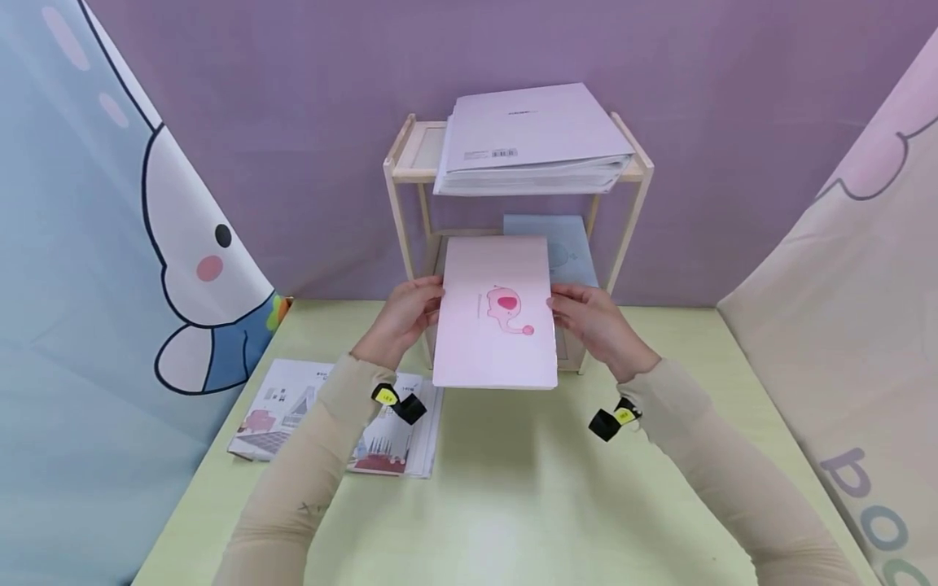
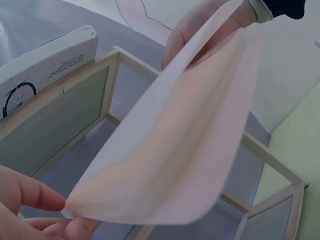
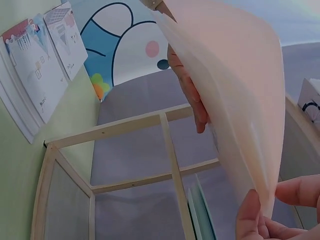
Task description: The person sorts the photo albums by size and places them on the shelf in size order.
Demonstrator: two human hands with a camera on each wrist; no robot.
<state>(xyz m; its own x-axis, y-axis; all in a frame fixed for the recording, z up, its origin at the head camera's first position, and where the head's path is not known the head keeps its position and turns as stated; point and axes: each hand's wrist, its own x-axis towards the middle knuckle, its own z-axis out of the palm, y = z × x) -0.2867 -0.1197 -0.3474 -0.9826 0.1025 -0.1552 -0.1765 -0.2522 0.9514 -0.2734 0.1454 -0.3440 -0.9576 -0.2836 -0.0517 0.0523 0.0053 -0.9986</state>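
Observation:
A thin pink notebook (image 1: 495, 358) with an elephant drawing on its cover is held up in front of the wooden rack's lower shelf. My left hand (image 1: 405, 319) pinches its left edge, and my right hand (image 1: 597, 324) pinches the right edge. In the left wrist view the notebook (image 2: 165, 160) bows, its leaves slightly parted, with left thumb and fingers (image 2: 37, 192) at one corner. The right wrist view shows the right thumb and fingers (image 3: 297, 192) gripping its edge. Behind it, a light blue notebook (image 1: 567, 252) is partly covered.
The two-tier rack (image 1: 399, 216) stands against the purple backdrop. White large-format books (image 1: 535, 130) are stacked on its top shelf, jutting over the front. Illustrated booklets (image 1: 293, 407) lie on the green table (image 1: 498, 505) at left, partly under my left forearm. Printed cloths hang on both sides.

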